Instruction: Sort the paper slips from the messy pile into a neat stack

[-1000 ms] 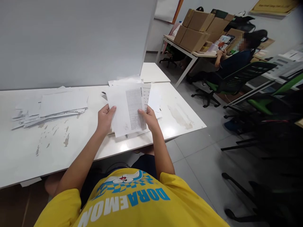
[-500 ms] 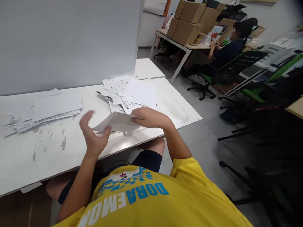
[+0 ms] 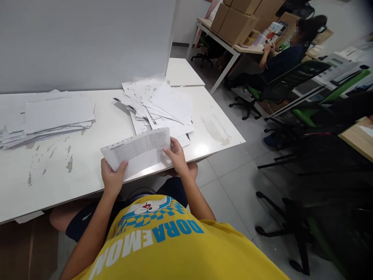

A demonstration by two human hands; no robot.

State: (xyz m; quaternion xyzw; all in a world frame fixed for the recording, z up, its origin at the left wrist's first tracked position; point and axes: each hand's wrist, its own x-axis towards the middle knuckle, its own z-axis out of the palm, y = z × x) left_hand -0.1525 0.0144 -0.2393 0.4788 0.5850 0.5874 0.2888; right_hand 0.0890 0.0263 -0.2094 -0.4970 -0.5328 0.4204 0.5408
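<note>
Grey partition [image 3: 81, 42] along the back, presumably screening off the room behind. White surface [image 3: 87, 165] below it, long enough for 2 paper groups to lie apart, with pale worn patches in the finish.

Left group: a low stack [image 3: 60, 112] of sheets, lying flat, edges roughly lined up toward the right end, more ragged at the left. Right group: a loose heap [image 3: 167, 101], sheets fanned at many angles, some overlapping crosswise; likely set down without squaring. The gap between seems to prevent mixing.

Printed paper [image 3: 142, 149] is up in the air at the surface's front edge, just nearer than the heap, bowed and tilted, print facing the wearer, as if for reading. 1 sheet or a thin few: I cannot tell.

Left hand [image 3: 112, 178] and right hand [image 3: 177, 157] each pinch 1 end, nearly closed, thumbs on the printed face, fingers mostly hidden behind, apparently to steady the span.
</note>
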